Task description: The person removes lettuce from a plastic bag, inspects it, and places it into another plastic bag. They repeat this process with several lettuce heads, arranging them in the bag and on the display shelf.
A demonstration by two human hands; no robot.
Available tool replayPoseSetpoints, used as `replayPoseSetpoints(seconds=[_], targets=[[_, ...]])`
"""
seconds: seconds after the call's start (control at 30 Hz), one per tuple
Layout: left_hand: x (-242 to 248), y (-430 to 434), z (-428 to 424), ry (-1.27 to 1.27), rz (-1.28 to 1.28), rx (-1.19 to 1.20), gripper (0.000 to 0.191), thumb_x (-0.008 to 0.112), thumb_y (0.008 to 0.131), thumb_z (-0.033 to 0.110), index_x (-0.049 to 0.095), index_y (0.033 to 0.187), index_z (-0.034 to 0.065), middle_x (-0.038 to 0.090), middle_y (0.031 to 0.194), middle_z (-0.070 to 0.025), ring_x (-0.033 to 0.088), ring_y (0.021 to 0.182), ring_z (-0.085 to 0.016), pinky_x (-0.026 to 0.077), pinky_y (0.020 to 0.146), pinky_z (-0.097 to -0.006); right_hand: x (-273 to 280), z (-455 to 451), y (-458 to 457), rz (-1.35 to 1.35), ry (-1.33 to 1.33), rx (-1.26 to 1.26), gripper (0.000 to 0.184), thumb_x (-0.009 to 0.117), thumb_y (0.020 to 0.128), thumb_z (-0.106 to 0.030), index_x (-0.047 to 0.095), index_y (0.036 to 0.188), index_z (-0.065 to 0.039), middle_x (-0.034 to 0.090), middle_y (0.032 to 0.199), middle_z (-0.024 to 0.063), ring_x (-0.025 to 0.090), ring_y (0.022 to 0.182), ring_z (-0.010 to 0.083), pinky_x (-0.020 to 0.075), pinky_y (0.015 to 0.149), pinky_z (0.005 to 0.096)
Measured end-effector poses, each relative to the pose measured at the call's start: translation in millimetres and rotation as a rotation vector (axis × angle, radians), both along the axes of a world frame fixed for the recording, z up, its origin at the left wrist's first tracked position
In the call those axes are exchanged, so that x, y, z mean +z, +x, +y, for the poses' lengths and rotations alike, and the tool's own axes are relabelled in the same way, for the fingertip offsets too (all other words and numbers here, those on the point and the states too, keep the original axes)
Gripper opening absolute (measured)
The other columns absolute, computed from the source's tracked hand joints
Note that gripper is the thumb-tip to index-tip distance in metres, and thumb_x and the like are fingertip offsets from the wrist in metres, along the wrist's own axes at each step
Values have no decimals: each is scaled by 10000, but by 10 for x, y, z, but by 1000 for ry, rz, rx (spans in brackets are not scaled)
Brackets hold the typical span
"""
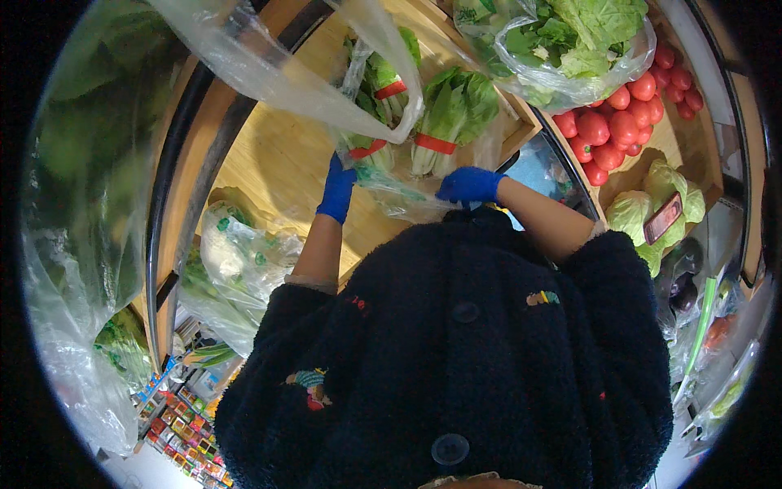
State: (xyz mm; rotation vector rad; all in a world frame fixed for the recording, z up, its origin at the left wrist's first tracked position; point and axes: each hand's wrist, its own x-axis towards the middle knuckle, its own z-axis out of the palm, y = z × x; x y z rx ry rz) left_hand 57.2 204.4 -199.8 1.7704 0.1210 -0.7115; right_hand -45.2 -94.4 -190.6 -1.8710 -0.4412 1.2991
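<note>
My left hand (338,191), in a blue glove, grips the left edge of a clear plastic bag (400,198) with green print. My right hand (470,185), gloved the same way, has its fingers curled on the bag's right end, close to my dark fleece jacket (464,342). Bundles of leafy greens bound with red tape lie at the bag; one bundle (455,119) is at its right and another (388,91) farther back. Whether they are inside it or on top, I cannot tell. A loop of translucent plastic (342,110) hangs in front of the rear bundles.
A wooden display shelf (269,153) lies under the greens, with a black-edged rim at left. Bagged cauliflower (235,250) sits at left. On the right are tomatoes (611,131), bagged lettuce (574,55), and cabbages (629,214) with a phone (663,218) on them.
</note>
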Motion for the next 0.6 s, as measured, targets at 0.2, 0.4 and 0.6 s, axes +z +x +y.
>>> replayPoseSetpoints(seconds=[0.2,0.4,0.6], targets=[[-28,42,130,-128,274,233,639,583,775,90,331,1362,64,480,1260,-88,471,1128,-214,418,906,-312,56,-220,134,593,209,-1567,449,621,813,-400,531,1123,-88,533,1012,67,547,909,200,474,786,364],[507,40,-188,275,-849,130,562,625,808,67,396,1321,41,510,1254,-94,513,1097,-197,416,921,-313,-135,7,227,404,316,-1676,466,655,801,-285,492,1195,-97,575,1058,80,555,868,219,471,735,361],[904,38,-774,-127,-341,-132,254,529,873,95,601,1111,40,635,1042,-102,593,952,-170,436,862,-273,-313,149,298,370,330,-1696,424,646,804,-272,450,1169,-181,557,1018,24,540,886,153,421,695,300]])
